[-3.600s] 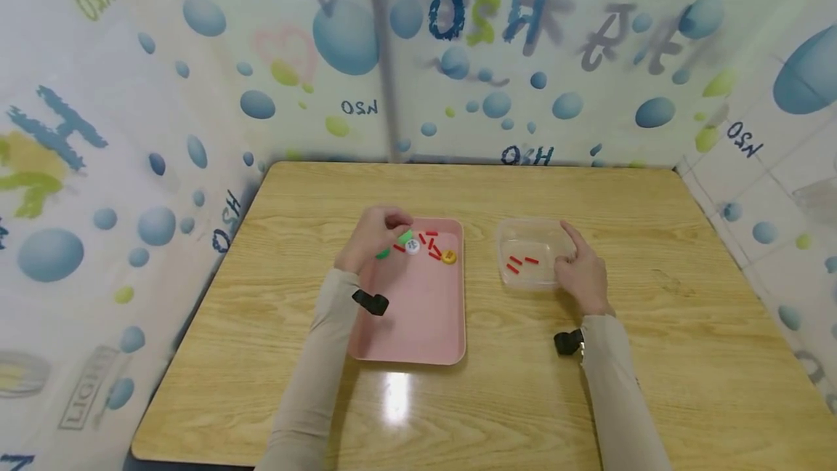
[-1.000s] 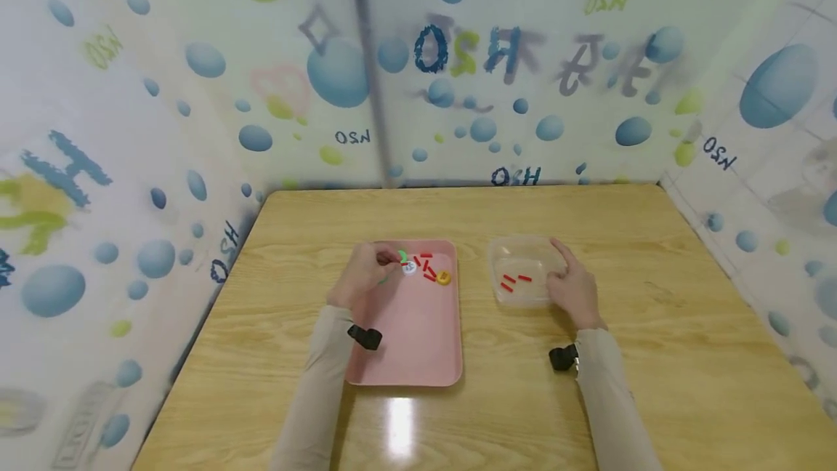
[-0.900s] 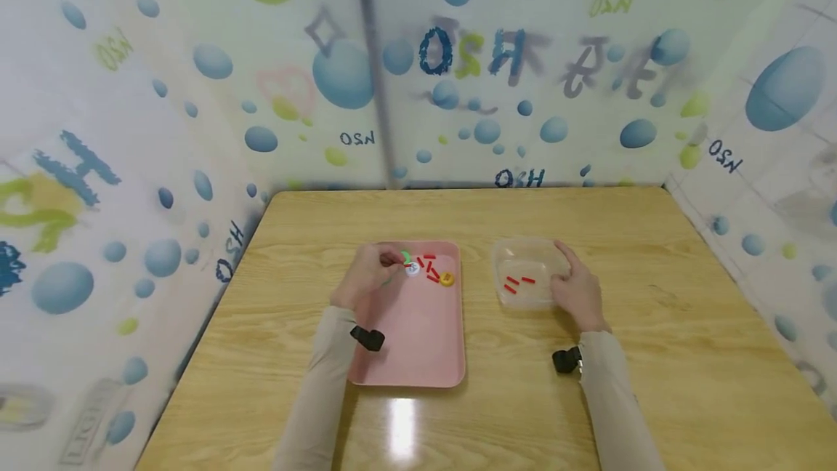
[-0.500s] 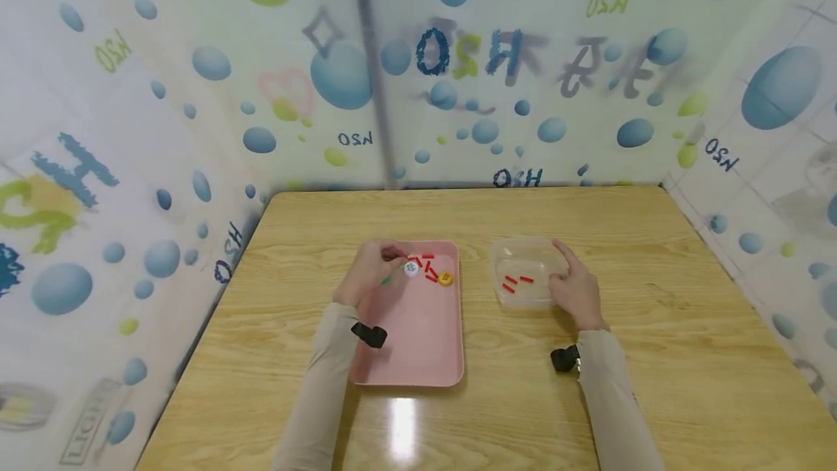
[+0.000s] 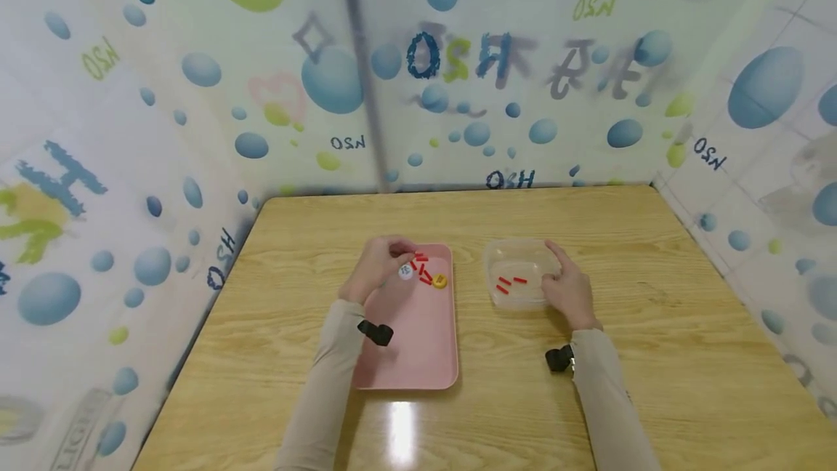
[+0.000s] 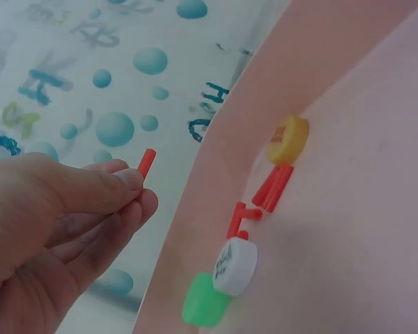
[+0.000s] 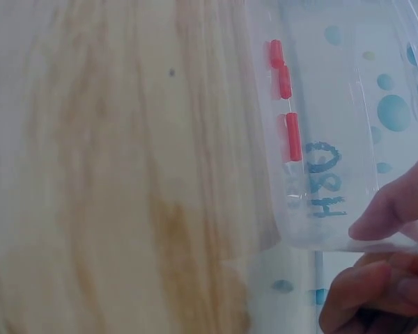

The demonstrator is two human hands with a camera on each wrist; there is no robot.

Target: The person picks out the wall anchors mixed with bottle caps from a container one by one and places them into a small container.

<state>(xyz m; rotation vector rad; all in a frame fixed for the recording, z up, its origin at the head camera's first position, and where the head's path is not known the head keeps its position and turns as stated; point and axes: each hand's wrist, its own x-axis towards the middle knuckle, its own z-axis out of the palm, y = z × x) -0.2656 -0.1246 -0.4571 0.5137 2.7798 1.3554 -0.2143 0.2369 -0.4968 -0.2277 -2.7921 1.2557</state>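
My left hand (image 5: 379,267) is over the far left part of the pink tray (image 5: 418,347). Between thumb and fingers it pinches a short red stick (image 6: 147,164), raised beside the tray wall in the left wrist view. Below it in the tray lie several more red sticks (image 6: 279,189), a white bottle cap (image 6: 237,266), a yellow cap (image 6: 289,140) and a green cap (image 6: 205,300). My right hand (image 5: 571,293) pinches the right wall of a clear plastic container (image 5: 487,267), thumb inside and the other fingers outside. Three red sticks (image 7: 293,137) lie on the container's floor.
Tray and container stand side by side on a wooden table (image 5: 654,384), with a gap between them. A patterned curtain wall (image 5: 556,20) rises behind the table and along both sides. Black wrist cameras (image 5: 375,333) are strapped to both sleeves.
Working among the caps, my left hand has taken up a red stick and shifted slightly right, now covering the green caps in the head view. My right hand stays on the container.
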